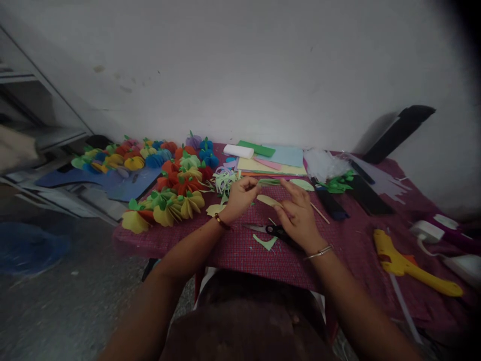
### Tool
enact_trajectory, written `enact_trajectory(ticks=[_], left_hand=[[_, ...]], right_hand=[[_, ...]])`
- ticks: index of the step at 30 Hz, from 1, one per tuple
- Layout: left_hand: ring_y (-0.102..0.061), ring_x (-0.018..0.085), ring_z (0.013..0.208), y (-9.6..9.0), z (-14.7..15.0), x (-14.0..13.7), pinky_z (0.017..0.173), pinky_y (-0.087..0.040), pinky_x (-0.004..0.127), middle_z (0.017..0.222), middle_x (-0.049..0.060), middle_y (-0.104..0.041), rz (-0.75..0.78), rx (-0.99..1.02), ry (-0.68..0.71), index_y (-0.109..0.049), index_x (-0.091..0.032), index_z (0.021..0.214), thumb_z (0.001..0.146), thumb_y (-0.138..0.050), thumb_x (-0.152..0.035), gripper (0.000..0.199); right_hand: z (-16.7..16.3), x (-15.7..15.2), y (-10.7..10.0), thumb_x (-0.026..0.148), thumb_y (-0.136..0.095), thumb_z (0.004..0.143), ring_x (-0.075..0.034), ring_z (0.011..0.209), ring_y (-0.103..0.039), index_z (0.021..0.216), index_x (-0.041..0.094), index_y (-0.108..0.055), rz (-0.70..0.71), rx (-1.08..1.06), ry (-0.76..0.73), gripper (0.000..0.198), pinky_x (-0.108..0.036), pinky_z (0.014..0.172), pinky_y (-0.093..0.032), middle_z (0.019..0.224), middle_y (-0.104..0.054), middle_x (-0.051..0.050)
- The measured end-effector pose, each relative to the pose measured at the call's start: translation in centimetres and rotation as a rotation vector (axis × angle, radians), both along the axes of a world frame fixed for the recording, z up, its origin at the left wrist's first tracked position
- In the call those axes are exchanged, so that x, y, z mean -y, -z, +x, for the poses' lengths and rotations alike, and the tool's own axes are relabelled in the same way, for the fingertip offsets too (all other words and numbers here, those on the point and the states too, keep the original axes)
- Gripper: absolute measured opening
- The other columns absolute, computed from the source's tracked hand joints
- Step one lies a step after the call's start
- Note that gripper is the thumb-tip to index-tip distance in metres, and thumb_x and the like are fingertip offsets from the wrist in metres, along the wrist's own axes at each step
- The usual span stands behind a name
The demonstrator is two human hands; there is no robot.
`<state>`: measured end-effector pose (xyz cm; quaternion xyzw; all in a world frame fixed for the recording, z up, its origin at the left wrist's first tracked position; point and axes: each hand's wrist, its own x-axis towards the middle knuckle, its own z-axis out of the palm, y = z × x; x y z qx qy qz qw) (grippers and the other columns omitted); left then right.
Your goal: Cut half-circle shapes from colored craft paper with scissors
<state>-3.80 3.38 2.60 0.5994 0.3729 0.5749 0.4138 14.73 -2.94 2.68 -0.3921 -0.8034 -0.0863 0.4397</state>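
Note:
My left hand (242, 197) is closed in a pinch on one end of thin green strands (269, 182); their exact kind is hard to make out. The strands reach across to the fingertips of my right hand (298, 215). Between the thumb and fingers of that hand is a pale green leaf-shaped paper piece (267, 200), pointing left. Below lie scissors (271, 229) with black handles, partly hidden by my right hand, and a curved pale green paper scrap (265, 242). Another pale leaf-shaped piece (302, 185) lies just behind my right hand.
Colourful folded paper pumpkins (167, 210) crowd the left side, some on a blue board (131, 185). Behind my hands are shredded paper strips (224, 181) and coloured sheets (287, 155). A yellow glue gun (400, 260) lies right, and green paper leaves (338, 183) sit beside a plastic bag (325, 164).

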Motion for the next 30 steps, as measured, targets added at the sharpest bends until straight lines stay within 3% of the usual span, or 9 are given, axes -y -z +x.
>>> enact_trajectory(ticks=[6,10,13,15,19,21,26,30], left_hand=[[-0.055,0.009,0.057,-0.1,0.1,-0.1,0.057,-0.043,0.023,0.064,-0.001,-0.064,-0.139,0.093,0.084,-0.059,-0.016,0.071,0.070,-0.075,-0.037,0.026],[-0.054,0.008,0.056,0.3,0.1,-0.2,0.057,-0.042,0.022,0.059,-0.003,-0.060,-0.214,0.109,0.110,-0.057,-0.016,0.068,0.069,-0.075,-0.035,0.026],[-0.057,0.009,0.057,0.6,0.1,-0.5,0.060,-0.045,0.023,0.061,-0.002,-0.060,-0.388,0.191,0.178,-0.056,-0.016,0.068,0.066,-0.077,-0.031,0.025],[-0.056,0.008,0.058,0.8,0.0,-0.7,0.060,-0.046,0.023,0.063,-0.002,-0.059,-0.509,0.245,0.206,-0.054,-0.017,0.066,0.062,-0.078,-0.026,0.026],[-0.046,0.006,0.053,1.2,0.0,-0.8,0.053,-0.038,0.022,0.058,-0.005,-0.048,-0.589,0.185,0.194,-0.051,-0.018,0.061,0.062,-0.075,-0.022,0.025],[-0.041,0.006,0.051,1.3,0.0,-0.7,0.051,-0.032,0.023,0.055,-0.006,-0.045,-0.523,0.039,0.196,-0.055,-0.017,0.061,0.066,-0.073,-0.026,0.021],[-0.046,0.009,0.060,1.4,0.1,-0.6,0.059,-0.035,0.024,0.064,-0.002,-0.058,-0.186,-0.338,0.189,-0.065,-0.016,0.066,0.071,-0.067,-0.028,0.014],[-0.041,0.009,0.056,2.2,0.2,-1.3,0.056,-0.030,0.025,0.056,-0.003,-0.052,-0.130,-0.546,0.169,-0.059,-0.016,0.059,0.072,-0.063,-0.026,0.017]], right_hand=[[-0.4,0.1,0.3,0.025,-0.056,0.096,-0.033,0.141,-0.045,0.073,0.021,-0.065,-0.071,0.004,-0.029,0.025,-0.058,0.113,-0.040,0.154,-0.052,-0.009],[0.5,-0.9,0.7,0.034,-0.057,0.095,-0.030,0.138,-0.049,0.084,0.023,-0.072,-0.190,-0.265,-0.052,0.021,-0.054,0.113,-0.041,0.148,-0.057,-0.009],[1.8,-2.4,1.4,0.040,-0.062,0.091,-0.027,0.127,-0.059,0.101,0.023,-0.075,-0.392,-0.650,-0.063,0.024,-0.049,0.109,-0.046,0.129,-0.069,-0.009],[2.7,-3.3,2.0,0.045,-0.068,0.085,-0.025,0.108,-0.068,0.099,0.023,-0.074,-0.590,-0.871,-0.112,0.027,-0.046,0.097,-0.053,0.109,-0.076,-0.007],[3.3,-4.1,2.4,0.049,-0.075,0.074,-0.021,0.083,-0.069,0.088,0.025,-0.073,-0.859,-1.009,-0.205,0.028,-0.039,0.082,-0.056,0.086,-0.075,-0.002],[3.2,-4.0,2.2,0.048,-0.074,0.075,-0.021,0.083,-0.067,0.083,0.023,-0.073,-0.851,-0.883,-0.195,0.026,-0.039,0.083,-0.054,0.084,-0.074,-0.002],[2.7,-3.8,1.7,0.040,-0.064,0.083,-0.021,0.076,-0.059,0.067,0.021,-0.065,-0.515,-0.407,-0.026,0.025,-0.037,0.076,-0.047,0.076,-0.063,-0.003],[2.6,-4.3,2.2,0.038,-0.059,0.087,-0.020,0.071,-0.056,0.064,0.023,-0.059,-0.480,-0.321,-0.023,0.028,-0.035,0.069,-0.045,0.070,-0.058,-0.003]])
